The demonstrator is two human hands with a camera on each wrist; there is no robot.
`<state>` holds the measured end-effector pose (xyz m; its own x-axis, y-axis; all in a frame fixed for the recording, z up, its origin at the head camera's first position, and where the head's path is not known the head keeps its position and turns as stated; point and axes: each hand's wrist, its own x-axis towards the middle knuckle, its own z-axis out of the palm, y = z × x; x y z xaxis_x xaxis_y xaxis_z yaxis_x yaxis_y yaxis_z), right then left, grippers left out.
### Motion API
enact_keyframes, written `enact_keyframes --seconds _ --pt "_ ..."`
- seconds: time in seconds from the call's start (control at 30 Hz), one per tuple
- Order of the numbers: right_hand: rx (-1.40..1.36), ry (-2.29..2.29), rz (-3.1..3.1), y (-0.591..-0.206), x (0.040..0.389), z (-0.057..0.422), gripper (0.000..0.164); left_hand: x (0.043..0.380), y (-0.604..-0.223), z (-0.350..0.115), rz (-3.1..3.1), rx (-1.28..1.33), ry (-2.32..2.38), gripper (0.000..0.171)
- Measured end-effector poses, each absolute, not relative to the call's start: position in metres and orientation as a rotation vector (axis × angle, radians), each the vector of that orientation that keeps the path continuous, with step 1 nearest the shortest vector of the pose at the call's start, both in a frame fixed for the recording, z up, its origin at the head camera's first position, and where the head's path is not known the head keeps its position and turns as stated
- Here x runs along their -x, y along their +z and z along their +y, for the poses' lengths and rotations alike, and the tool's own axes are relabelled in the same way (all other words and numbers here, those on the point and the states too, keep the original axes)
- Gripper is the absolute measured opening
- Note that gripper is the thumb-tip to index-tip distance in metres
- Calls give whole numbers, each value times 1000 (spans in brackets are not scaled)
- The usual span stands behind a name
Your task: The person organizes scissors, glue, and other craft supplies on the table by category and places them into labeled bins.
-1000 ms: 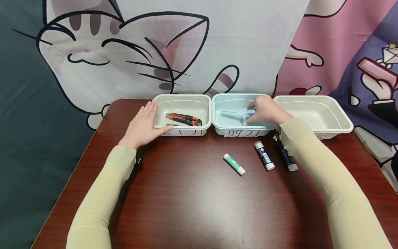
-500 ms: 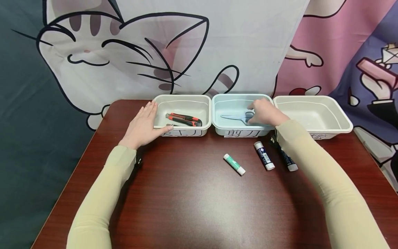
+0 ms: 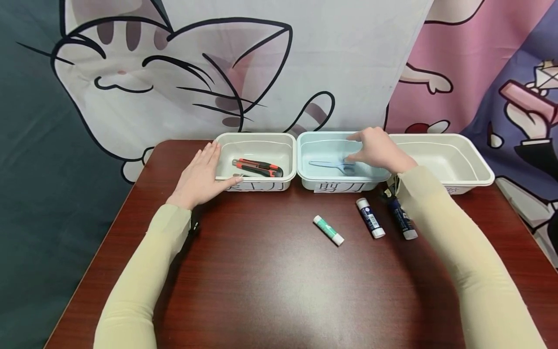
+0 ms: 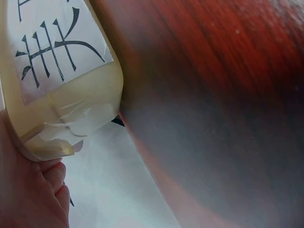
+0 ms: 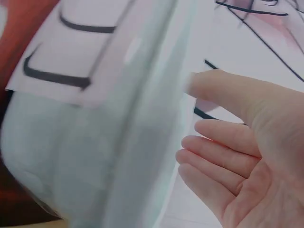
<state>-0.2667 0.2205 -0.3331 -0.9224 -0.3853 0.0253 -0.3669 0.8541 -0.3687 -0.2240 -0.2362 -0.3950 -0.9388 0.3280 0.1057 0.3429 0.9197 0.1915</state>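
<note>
Light blue scissors [image 3: 333, 166] lie in the blue bin [image 3: 320, 182], blades pointing left. Over the bin's right side my right hand [image 3: 378, 150] hovers with thumb and fingers spread apart, holding nothing; the right wrist view shows the palm of the right hand [image 5: 256, 156] beside the bin wall [image 5: 95, 142]. My left hand [image 3: 198, 177] rests with straight fingers along the left rim of the left white bin [image 3: 257, 137], its thumb at the front edge. Red-and-black utility knives [image 3: 259, 167] lie inside that bin. In the left wrist view, the left hand [image 4: 35, 190] touches the bin's corner.
A second white bin [image 3: 453, 165] stands at the right end of the row. On the brown table [image 3: 270, 271] lie a green glue stick [image 3: 329, 230] and two dark blue glue sticks, one [image 3: 370, 218] left of the other [image 3: 402, 219]. A cat-print cloth [image 3: 348, 58] hangs behind.
My right hand has let go of the scissors, which now lie in the blue bin. It has drawn slightly up and right, fingers opening. The left hand stays put.
</note>
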Motion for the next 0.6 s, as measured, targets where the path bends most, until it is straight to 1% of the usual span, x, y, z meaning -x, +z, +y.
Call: enact_keyframes --seconds 0.23,0.6 --pt "628 -637 3065 -318 255 225 54 225 -397 -237 -3015 524 -322 118" --pt "560 -726 3115 -303 231 231 59 225 -397 -237 -3017 522 -330 118"
